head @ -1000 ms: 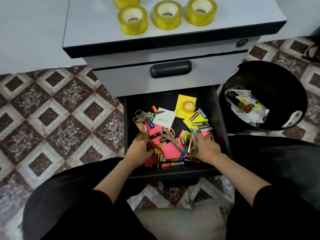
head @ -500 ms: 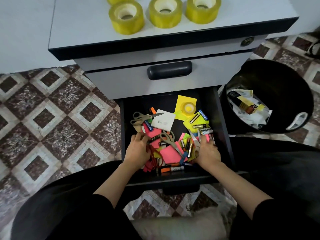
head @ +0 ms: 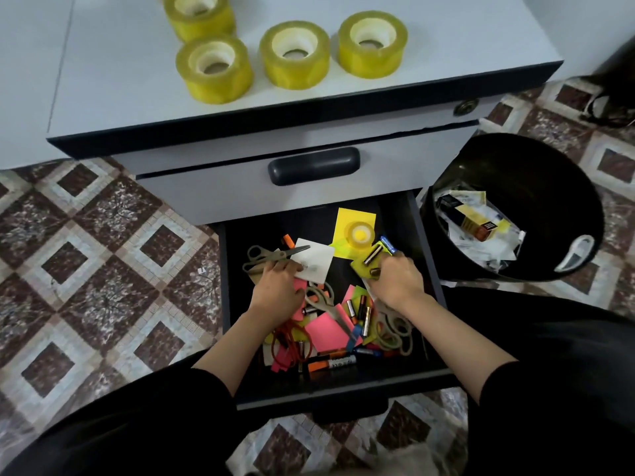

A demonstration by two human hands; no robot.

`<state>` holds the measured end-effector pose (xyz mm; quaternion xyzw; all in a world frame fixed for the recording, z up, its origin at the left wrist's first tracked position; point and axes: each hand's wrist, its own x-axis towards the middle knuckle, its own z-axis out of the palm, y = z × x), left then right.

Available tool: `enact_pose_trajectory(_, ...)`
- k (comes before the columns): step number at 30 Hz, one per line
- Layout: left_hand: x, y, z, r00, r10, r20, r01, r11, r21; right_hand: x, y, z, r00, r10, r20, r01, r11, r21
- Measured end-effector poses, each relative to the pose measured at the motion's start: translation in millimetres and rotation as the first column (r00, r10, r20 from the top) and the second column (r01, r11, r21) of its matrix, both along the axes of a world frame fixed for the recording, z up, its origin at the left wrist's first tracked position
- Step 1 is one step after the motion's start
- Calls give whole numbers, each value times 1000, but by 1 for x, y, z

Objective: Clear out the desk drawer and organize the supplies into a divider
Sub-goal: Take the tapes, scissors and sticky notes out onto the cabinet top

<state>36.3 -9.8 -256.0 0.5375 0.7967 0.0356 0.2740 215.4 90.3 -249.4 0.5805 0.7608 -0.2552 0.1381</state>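
The bottom drawer (head: 343, 395) is pulled out, its black inside strewn with supplies. My left hand (head: 278, 292) lies on the near-left corner of a white card (head: 318, 261) with bent fingers, just below grey scissors (head: 263, 257). My right hand (head: 395, 280) curls round batteries (head: 374, 270) on a yellow sticky note (head: 360, 266). Nearer me lie pink sticky notes (head: 326, 329), loose batteries (head: 360, 310), red scissors (head: 287, 341), an orange marker (head: 330, 364) and more grey scissors (head: 395, 328). A small tape roll (head: 359, 231) sits at the back.
Several yellow tape rolls (head: 214, 68) stand on the cabinet top (head: 120, 63). The drawer above, with a dark handle (head: 314, 165), is closed. A black bin (head: 556, 187) holding paper and a box stands right of the drawer. Patterned floor tiles lie to the left.
Both hands moved from the drawer's near part toward its back: the left onto the white card, the right onto the batteries on the yellow note. The view shifted closer.
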Motion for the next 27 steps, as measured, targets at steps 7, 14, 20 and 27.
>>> enact_pose_trajectory(7,-2,22,-7,1000,-16,17,16,998,55,-27,42,-8,986,152,-72,-150,988,41)
enact_pose_trajectory(14,-12,16,-8,1000,-18,3,18,998,56,-51,76,-22,983,174,-63,-177,983,-41)
enact_pose_trajectory(20,-22,14,-11,999,34,3,-34,999,-25,-44,68,-30,974,218,-62,-220,975,-33)
enact_pose_trajectory(27,-46,17,-14,998,-18,-65,1,967,-254,-23,37,3,977,205,53,-203,979,-28)
